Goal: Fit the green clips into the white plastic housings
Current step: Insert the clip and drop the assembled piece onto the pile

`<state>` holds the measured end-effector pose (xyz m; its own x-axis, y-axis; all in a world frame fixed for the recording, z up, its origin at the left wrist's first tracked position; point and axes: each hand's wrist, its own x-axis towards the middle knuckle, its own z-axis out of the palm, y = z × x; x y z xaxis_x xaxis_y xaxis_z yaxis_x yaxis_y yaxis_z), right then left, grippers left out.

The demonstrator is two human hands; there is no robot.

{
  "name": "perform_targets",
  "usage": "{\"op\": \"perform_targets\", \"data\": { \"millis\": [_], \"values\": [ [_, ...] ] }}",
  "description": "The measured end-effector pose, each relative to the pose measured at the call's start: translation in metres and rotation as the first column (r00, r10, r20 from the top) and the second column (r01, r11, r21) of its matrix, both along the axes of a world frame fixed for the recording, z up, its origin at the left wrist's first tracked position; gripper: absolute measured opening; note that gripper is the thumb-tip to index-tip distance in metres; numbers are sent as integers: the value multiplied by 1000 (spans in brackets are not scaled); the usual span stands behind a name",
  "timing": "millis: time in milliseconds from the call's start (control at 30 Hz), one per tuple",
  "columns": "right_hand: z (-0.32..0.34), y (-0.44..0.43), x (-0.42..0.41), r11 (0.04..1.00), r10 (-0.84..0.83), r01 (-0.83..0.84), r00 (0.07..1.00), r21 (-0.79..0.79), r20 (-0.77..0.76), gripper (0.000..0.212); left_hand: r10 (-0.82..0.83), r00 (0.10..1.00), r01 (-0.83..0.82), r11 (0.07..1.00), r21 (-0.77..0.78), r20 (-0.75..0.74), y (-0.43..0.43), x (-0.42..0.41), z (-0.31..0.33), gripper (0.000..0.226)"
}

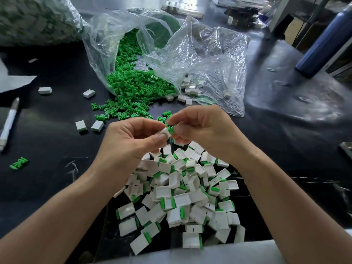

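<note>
My left hand [131, 138] pinches a white plastic housing [165, 132] between thumb and fingers above the table's middle. My right hand [202, 128] pinches a green clip [170, 129] whose end meets the housing's open side. Below both hands lies a heap of white housings with green clips fitted [182, 199]. Loose green clips [133, 86] spill from a clear plastic bag [200, 54] behind the hands. A few empty white housings [187, 90] lie under the bag's right flap.
Single white housings [89, 93] and a stray green clip [19, 163] dot the black table [47, 134] on the left. A white pen [8, 124] lies at the left edge. A dark blue bottle [322, 40] stands at the back right.
</note>
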<state>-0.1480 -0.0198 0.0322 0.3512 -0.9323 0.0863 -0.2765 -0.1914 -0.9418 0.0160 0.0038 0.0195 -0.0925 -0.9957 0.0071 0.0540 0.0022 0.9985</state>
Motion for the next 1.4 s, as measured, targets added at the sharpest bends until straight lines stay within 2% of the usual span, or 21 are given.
{"op": "perform_targets", "data": {
  "millis": [67,267,400,533,767,900,1033,1100,1167,1267,1400],
  "values": [
    [0,2,2,999,-21,21,1000,28,-19,20,3,1000,-3,1000,-2,-16,-1,0,0,17],
    [2,7,10,999,-35,23,964,-46,-264,24,44,999,-45,999,-17,-18,-2,2,-1,18],
    [5,9,11,996,-39,13,954,-89,-298,27,72,996,-72,997,-15,-44,-4,4,-3,30],
    [7,12,10,990,-5,-45,933,-130,-361,17,47,999,-48,999,-26,-26,-4,6,-3,37],
    [11,16,12,953,-3,-184,789,-240,-615,16,1,989,17,993,-121,148,1,4,2,40],
    [11,17,12,935,-21,-213,766,-285,-643,16,-15,994,25,996,-85,110,1,2,2,42],
    [8,17,14,919,-74,-160,827,-360,-557,17,3,997,-3,1000,-2,-73,0,3,0,46],
    [7,17,16,947,-71,-99,862,-304,-502,20,16,994,-16,1000,1,-112,0,3,0,47],
    [10,15,14,986,-26,-45,911,-162,-412,26,22,991,-22,1000,7,-135,-2,1,0,50],
    [12,12,8,995,35,-24,993,99,-114,34,31,983,-30,1000,4,-181,-3,1,1,54],
    [11,14,15,915,51,-141,970,379,237,45,16,968,-23,999,-24,-250,-4,3,2,45]
  ]
}}
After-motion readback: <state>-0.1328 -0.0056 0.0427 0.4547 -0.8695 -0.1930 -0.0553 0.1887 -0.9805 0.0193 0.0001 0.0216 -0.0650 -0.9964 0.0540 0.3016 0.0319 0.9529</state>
